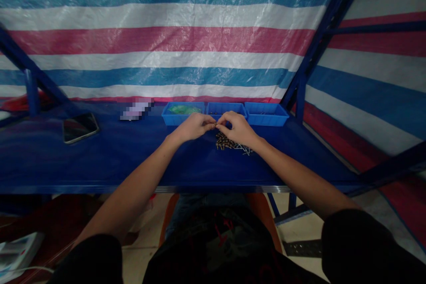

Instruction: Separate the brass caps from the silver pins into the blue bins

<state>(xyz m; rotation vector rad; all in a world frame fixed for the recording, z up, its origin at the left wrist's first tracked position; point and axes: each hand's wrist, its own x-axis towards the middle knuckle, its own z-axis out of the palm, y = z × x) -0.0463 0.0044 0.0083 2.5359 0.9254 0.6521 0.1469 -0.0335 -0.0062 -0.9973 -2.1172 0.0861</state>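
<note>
My left hand [195,127] and my right hand [238,128] meet above the blue table, thumbs and forefingers pinched together. Between the fingertips is a small brass-coloured piece [215,124], gripped from both sides; its exact shape is too small to make out. Just below my right hand lies a heap of small brass-coloured pieces [225,141]. Beside it, partly under my right wrist, are several thin silver pins [245,149], perhaps nails or rivets.
Three blue bins stand along the back: the left bin [181,120] with green material, the middle bin [241,105] partly hidden by my hands, the right bin [268,120]. A phone [80,128] and a blurred-out purple item [136,110] lie left. Blue frame posts [300,97] flank the table.
</note>
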